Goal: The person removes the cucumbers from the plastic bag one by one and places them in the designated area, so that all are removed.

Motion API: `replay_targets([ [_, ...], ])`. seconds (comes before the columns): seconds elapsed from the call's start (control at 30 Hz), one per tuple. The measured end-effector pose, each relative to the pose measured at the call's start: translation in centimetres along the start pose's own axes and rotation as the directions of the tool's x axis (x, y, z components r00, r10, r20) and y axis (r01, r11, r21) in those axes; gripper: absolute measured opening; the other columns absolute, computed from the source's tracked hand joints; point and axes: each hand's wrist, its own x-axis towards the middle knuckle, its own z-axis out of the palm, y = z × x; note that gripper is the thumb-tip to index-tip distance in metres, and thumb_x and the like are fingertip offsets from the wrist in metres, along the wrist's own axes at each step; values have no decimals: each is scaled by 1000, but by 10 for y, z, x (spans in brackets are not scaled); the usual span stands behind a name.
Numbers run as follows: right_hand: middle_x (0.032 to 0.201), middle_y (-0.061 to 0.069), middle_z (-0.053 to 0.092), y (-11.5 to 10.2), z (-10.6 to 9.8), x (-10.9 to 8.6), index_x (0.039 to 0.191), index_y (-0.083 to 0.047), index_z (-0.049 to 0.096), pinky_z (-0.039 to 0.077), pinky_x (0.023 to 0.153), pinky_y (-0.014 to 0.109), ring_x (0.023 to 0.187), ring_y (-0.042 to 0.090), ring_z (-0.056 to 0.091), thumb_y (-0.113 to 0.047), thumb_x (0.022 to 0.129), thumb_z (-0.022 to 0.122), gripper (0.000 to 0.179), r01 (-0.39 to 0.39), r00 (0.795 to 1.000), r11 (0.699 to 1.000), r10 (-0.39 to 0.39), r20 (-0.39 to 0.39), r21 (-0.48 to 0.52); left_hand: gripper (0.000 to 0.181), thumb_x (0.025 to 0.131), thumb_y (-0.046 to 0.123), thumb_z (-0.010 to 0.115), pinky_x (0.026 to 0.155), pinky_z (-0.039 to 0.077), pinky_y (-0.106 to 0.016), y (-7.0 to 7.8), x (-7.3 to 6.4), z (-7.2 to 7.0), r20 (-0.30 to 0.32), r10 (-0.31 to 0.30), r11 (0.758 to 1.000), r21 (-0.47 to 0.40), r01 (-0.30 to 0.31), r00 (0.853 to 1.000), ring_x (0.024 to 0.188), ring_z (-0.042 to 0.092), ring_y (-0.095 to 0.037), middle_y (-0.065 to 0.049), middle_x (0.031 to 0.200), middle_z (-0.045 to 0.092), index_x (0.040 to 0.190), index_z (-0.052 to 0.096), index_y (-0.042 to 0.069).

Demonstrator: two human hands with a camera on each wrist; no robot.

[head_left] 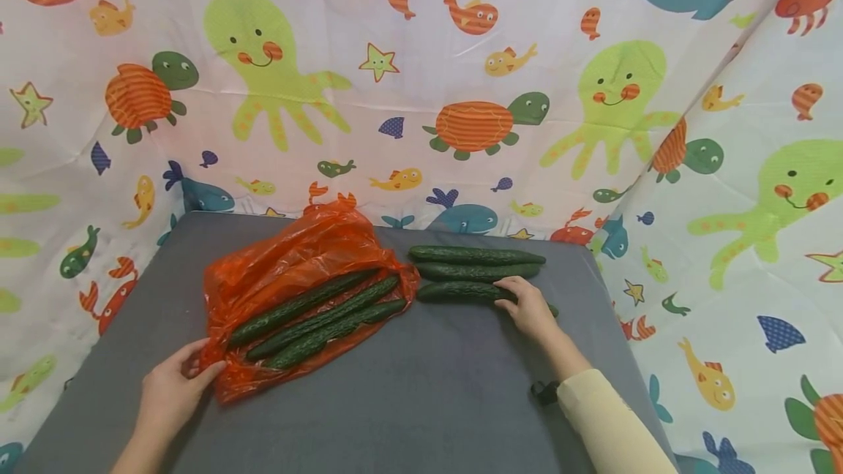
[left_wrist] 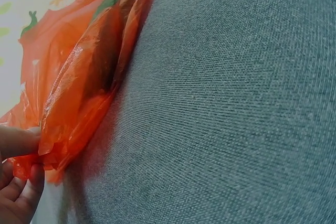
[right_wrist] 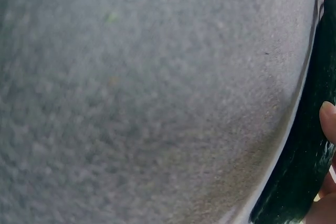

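Left hand (head_left: 173,386) pinches crinkly orange plastic (head_left: 290,251), right hand (head_left: 529,307) a slender cucumber (head_left: 457,291).

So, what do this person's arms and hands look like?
The left hand and right hand are ungloved. On the right side, a pale yellow sleeve shows, with a small black item by its edge; no sleeve shows on the left.

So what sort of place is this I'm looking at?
Likely a makeshift, curtained-off work booth: a sea-animal curtain hangs behind and beside a grey table, where cucumbers and an orange plastic bag lie. The building itself doesn't show.
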Motion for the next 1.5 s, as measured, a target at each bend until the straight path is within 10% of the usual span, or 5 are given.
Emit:
replay_targets([
  [1.03, 130, 13, 63, 2, 2, 16, 134, -14, 65, 47, 100, 57, 124, 37, 57, -17, 88, 80, 48, -59, 995, 997, 63, 77, -55, 67, 88, 47, 76, 80, 56, -56, -1, -2, 1, 0, 3, 1000, 7, -3, 1000, 97, 70, -42, -30, 115, 69, 133, 61, -1],
  [1.5, 126, 6, 67, -55, 12, 25, 131, -11, 68, 51, 99, 52, 120, 30, 61, -23, 91, 76, 42, 119, 993, 991, -120, 6, 66, 66, 87, 43, 79, 83, 56, -56, 1, -3, 0, -15, -7, 1000, 7, 7, 1000, 101, 70, -44, -31, 120, 67, 132, 62, -1],
])
